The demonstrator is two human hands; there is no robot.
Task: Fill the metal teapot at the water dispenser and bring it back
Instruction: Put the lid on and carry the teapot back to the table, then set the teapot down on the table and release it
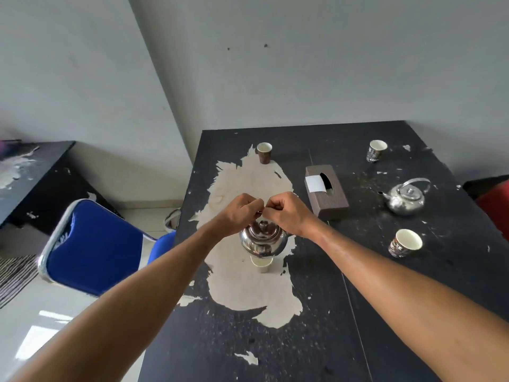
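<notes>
Two hands meet in the middle of the frame, above a shiny metal teapot [261,241]. The left hand [239,213] and the right hand [286,212] both have their fingers curled tight, and the knuckles almost touch. Each grip looks closed on the teapot's thin handle at the top, though the handle is mostly hidden under the fingers. The teapot hangs just under the hands, lid on, with a small knob showing on the lid. It is over the pale, worn patch of the black table [344,326].

Right below the teapot stands a white paper cup [261,264], partly hidden by the pot's round body. It is hard to tell if the pot touches the cup.

A second teapot [405,198] sits on the table at the right side of the frame, with its handle standing up and its spout pointing left. A brown tissue box [326,191] lies between the hands and that second teapot, and a white tissue pokes out of it. A brown cup [264,152] stands at the far end of the pale patch. A printed cup [376,150] stands in the upper right of the table, and another printed cup [405,243] stands lower down on the right.

A blue chair [93,249] is at the left of the table.
</notes>
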